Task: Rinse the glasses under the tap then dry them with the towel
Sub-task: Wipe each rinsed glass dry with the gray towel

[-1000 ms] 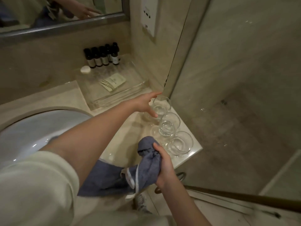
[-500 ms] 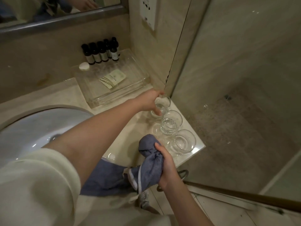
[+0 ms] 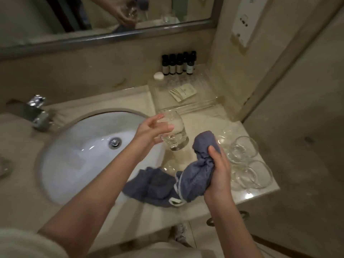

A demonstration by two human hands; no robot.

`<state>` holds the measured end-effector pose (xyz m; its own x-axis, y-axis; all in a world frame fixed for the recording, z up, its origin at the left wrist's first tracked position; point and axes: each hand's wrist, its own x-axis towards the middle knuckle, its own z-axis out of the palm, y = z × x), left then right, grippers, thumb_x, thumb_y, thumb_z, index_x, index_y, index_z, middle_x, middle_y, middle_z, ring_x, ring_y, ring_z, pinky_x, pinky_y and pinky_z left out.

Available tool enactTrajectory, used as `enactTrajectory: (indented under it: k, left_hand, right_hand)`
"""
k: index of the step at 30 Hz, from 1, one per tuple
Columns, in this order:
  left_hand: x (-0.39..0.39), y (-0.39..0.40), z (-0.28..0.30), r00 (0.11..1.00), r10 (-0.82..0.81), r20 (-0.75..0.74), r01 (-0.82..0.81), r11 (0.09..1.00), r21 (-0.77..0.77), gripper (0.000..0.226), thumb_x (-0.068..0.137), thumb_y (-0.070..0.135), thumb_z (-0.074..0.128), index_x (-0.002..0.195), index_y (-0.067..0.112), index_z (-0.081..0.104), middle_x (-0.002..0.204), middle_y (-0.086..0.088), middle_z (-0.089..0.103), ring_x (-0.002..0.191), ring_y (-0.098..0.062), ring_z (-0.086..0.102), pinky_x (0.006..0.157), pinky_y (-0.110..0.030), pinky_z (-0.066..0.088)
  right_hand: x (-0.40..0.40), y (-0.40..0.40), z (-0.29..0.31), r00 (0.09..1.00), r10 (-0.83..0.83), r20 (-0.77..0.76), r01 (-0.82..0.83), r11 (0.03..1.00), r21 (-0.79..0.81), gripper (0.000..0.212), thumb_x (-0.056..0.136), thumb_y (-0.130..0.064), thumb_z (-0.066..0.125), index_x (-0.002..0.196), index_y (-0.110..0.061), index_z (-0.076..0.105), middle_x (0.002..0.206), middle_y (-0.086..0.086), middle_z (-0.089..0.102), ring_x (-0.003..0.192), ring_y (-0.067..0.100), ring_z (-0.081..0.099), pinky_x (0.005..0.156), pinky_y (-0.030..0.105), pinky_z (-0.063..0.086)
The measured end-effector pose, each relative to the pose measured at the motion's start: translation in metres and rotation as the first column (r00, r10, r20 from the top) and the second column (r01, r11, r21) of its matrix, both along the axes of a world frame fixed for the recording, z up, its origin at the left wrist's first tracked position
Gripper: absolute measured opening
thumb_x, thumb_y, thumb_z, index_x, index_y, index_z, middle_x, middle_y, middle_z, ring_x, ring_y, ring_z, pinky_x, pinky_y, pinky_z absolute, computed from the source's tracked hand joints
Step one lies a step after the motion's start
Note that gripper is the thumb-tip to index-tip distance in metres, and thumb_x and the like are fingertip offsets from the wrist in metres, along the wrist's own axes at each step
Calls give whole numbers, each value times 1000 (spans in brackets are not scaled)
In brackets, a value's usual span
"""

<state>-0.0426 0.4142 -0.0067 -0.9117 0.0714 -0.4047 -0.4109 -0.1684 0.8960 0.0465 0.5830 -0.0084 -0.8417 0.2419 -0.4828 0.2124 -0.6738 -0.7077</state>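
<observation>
My left hand (image 3: 151,132) grips a clear glass tumbler (image 3: 175,131), held tilted in the air over the counter just right of the white sink (image 3: 74,164). My right hand (image 3: 219,172) is closed on a bunched blue-grey towel (image 3: 193,175) whose loose end drapes over the sink's front rim. Two more clear glasses (image 3: 242,148) (image 3: 257,174) stand on the counter's right corner, right of the towel. The chrome tap (image 3: 38,116) sits at the back left of the sink; no water shows.
A clear tray (image 3: 186,107) with several small dark bottles (image 3: 178,64), a white cap and a paper packet stands against the back wall. A mirror hangs above. The counter (image 3: 251,194) ends at the right, with a glass shower partition beyond.
My left hand closed on the farthest glass, lifted it from the row and carried it left toward the sink. The view swung left, bringing the tap in. The right hand kept the towel.
</observation>
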Motion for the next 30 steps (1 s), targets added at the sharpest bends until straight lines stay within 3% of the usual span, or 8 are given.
enactTrajectory:
  k: [3,7,9,13,17,20,26,30]
  left_hand:
    - [25,-20,4,983,182,29,-184,967,177,60,64,19,74,119,15,51,91,-6,72,81,-22,71,78,-37,56]
    - [46,-31,16,967,253,14,-250,941,227,51,69,22,71,116,13,54,92,-5,73,88,-29,67,88,-45,51]
    - [53,-30,23,962,273,13,-268,933,239,47,70,19,73,113,11,56,94,-7,72,81,-25,68,80,-39,55]
    - [65,-21,28,952,304,40,-306,932,195,32,86,28,65,112,11,58,101,-10,71,79,-19,70,65,-28,54]
    - [75,-16,31,947,316,64,-322,936,143,49,87,44,60,118,6,61,92,-4,73,70,-11,69,58,-20,51]
    - [74,-17,32,949,307,-66,-305,952,39,70,64,56,72,116,10,61,101,-4,73,91,-19,69,80,-34,53]
    - [67,-16,52,974,215,-74,-198,961,191,45,64,45,68,97,15,63,92,-13,74,80,-24,72,67,-31,56]
    - [64,-6,58,966,240,-96,-228,967,117,66,53,62,66,101,16,66,95,-5,68,90,-21,64,87,-37,49]
  right_hand:
    - [-1,-21,18,993,27,-112,-10,988,151,29,90,-10,59,117,-23,64,122,8,67,112,20,65,96,32,51]
    - [-3,-51,30,945,165,-281,-37,912,409,33,89,-15,64,116,-33,60,127,-5,63,119,5,59,96,19,47]
    - [-2,-65,32,913,237,-332,-43,866,498,36,85,-23,61,118,-37,57,127,-12,61,119,1,57,96,16,46]
    - [1,-82,31,864,384,-325,-15,665,747,39,88,-41,55,122,-59,45,132,-31,49,123,-11,47,100,11,38]
    - [2,-88,31,839,453,-302,46,495,868,43,90,-47,44,132,-54,36,130,-38,40,116,-26,39,92,-2,30]
    - [1,-87,33,848,439,-298,-4,565,825,42,87,-52,44,127,-59,34,132,-33,45,118,-20,44,93,1,33]
    - [-13,-79,39,878,348,-330,-159,861,484,35,94,-39,49,129,-39,48,123,-14,61,111,-8,57,90,11,45]
    - [-16,-73,39,900,306,-309,-148,884,444,51,86,-50,50,134,-34,49,131,-8,59,120,3,56,100,20,44]
